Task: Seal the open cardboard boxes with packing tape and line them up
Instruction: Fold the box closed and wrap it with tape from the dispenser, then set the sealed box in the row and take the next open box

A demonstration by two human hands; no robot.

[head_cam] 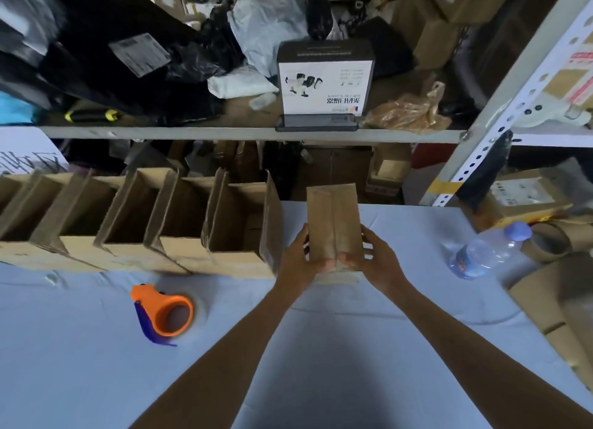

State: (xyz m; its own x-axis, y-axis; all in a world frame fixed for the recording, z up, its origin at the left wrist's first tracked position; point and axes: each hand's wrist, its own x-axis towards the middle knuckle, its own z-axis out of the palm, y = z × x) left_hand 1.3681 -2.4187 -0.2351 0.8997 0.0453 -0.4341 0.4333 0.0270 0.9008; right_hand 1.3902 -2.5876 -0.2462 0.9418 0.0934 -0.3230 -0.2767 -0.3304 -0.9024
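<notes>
A small cardboard box (333,217) with its top flaps folded shut stands on the pale table (321,348), at the right end of a row. My left hand (300,257) grips its left side and my right hand (373,257) grips its right side, both thumbs pressing the near edge of the flaps. Several open cardboard boxes (237,223) stand in a line to its left, flaps upright. An orange and blue tape dispenser (163,311) holding a clear tape roll lies on the table in front of the row, left of my left arm.
A plastic water bottle (491,250) lies on the table's right side beside empty cardboard tape cores (550,241) and flat cardboard (552,303). A metal shelf (224,133) behind carries bags, a black phone (317,122) and a printed white box (324,82). A shelf upright (500,101) rises at right.
</notes>
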